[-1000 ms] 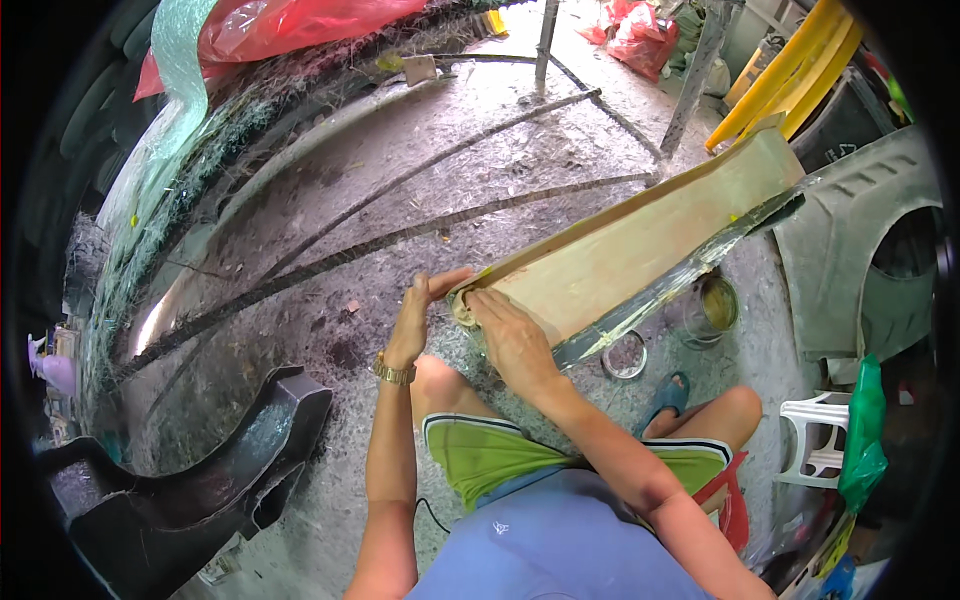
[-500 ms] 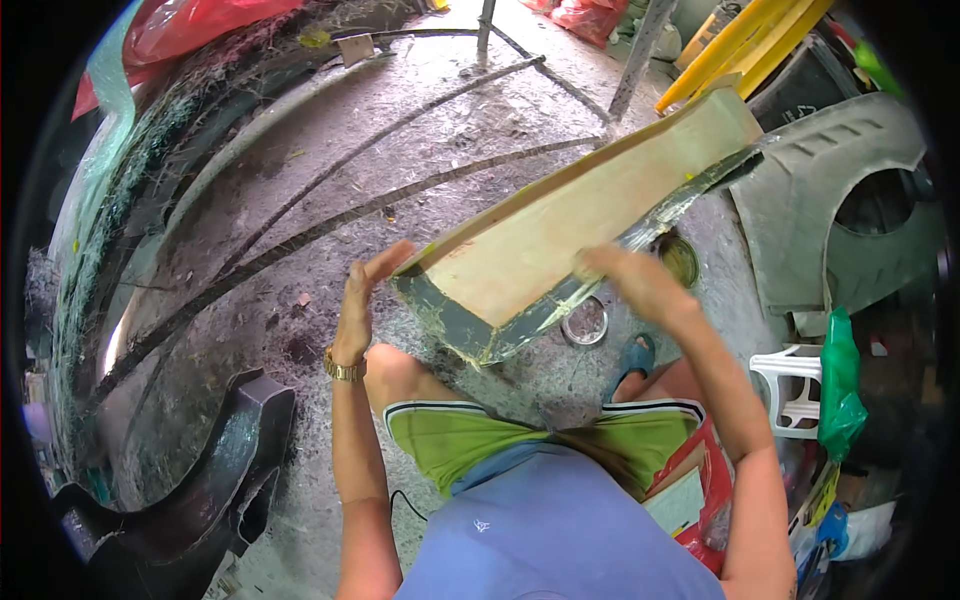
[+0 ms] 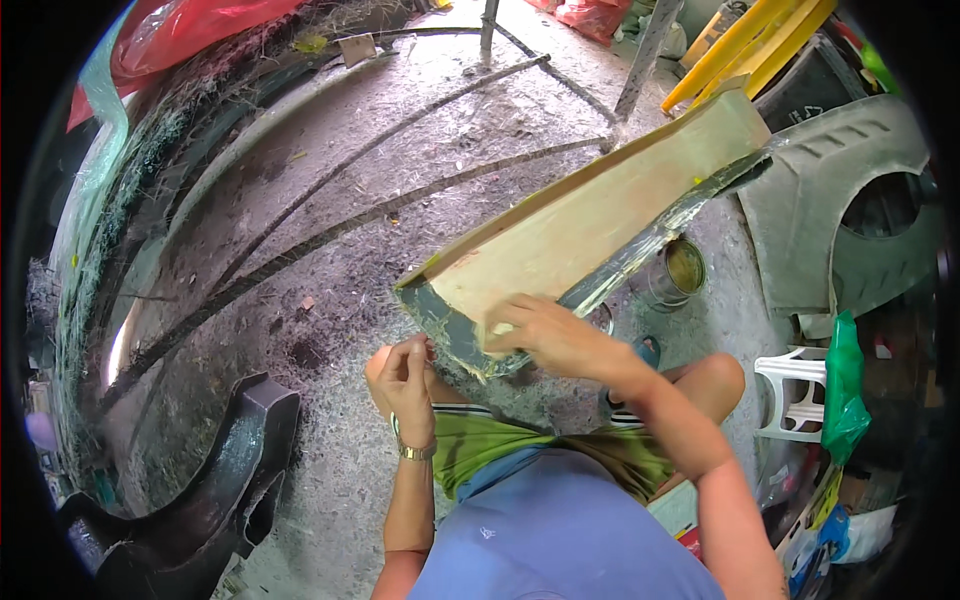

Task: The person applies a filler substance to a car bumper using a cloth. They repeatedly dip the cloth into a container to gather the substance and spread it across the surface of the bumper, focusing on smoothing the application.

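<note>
A long beige panel [image 3: 590, 240] with dark grey, rough-edged borders slants from in front of me up to the far right. On its near end rests my right hand [image 3: 545, 335], fingers curled down against the surface. Something small and pale shows between those fingers, too little to name. Just off the panel's near left corner is my left hand [image 3: 402, 370], with thumb and fingertips pinched together; whatever they may hold is hidden. A metal watch [image 3: 416, 452] is on my left wrist.
An open metal can [image 3: 683, 270] stands right of the panel, near a grey car fender [image 3: 800, 220]. A white plastic stool [image 3: 792, 392] is at right. A dark moulded part [image 3: 225, 450] lies at left. Metal bars [image 3: 400, 190] cross the floor beyond.
My left hand has left the panel's corner, come nearer and closed into a pinch. My right hand has moved left along the panel to its near end. My right knee has swung outward.
</note>
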